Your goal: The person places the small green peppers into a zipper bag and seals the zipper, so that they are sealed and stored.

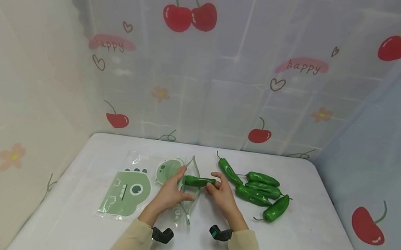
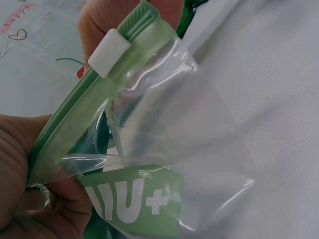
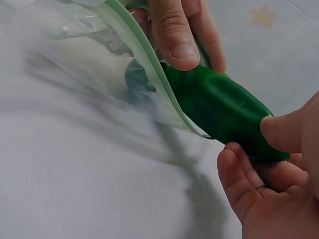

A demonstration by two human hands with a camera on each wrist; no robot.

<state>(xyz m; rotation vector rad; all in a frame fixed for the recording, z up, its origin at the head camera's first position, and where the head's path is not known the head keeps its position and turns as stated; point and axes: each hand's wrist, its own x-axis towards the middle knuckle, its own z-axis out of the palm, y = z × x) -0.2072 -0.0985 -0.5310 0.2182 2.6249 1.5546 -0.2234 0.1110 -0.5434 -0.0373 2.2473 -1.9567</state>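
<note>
A clear zip bag (image 1: 168, 171) with a green dinosaur print and green zip edges stands with its mouth parted, facing right. My left hand (image 1: 170, 192) holds the bag at its mouth, thumb and fingers spread apart. The left wrist view shows the bag's white slider (image 2: 109, 52) and fingers (image 2: 62, 206) curled at the zip edge. My right hand (image 1: 224, 196) pinches one end of a green chili pepper (image 3: 224, 107) between thumb and fingers. The pepper's other end lies inside the bag mouth, seen partly through the plastic in the right wrist view.
Several more green peppers (image 1: 253, 195) lie grouped on the white table (image 1: 306, 248), right of my right hand. Another clear bag with a one-eyed green print (image 1: 126, 195) lies flat at the left. Cherry-patterned cloth (image 1: 211, 101) hangs behind and along both sides.
</note>
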